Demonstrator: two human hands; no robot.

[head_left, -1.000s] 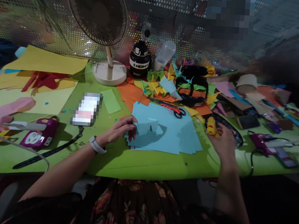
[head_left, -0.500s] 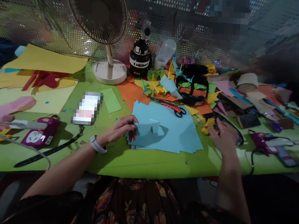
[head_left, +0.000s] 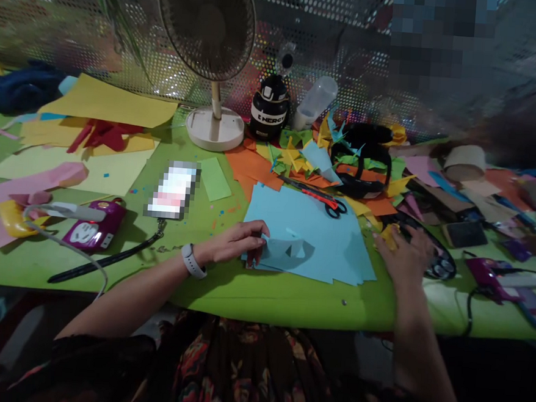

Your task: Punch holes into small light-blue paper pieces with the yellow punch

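Note:
My left hand (head_left: 237,245) pinches a folded light-blue paper piece (head_left: 287,250) that lies on a stack of light-blue sheets (head_left: 312,231) at the middle of the green table (head_left: 107,275). A white watch sits on that wrist. My right hand (head_left: 404,253) rests palm down to the right of the stack, its fingers over a small yellow folded paper (head_left: 390,234) beside a dark round object; I cannot make out whether it grips the paper.
A fan (head_left: 213,68) stands at the back, with a black jar (head_left: 269,109) and a clear bottle (head_left: 315,100) beside it. Scissors (head_left: 323,200) lie behind the blue stack. Coloured sheets cover the left; paper scraps and origami crowd the right. A purple device (head_left: 92,231) sits at front left.
My right hand lowered the yellow folded paper onto the table and now lies over it. My left hand keeps its pinch on the blue piece. The camera view shifted left.

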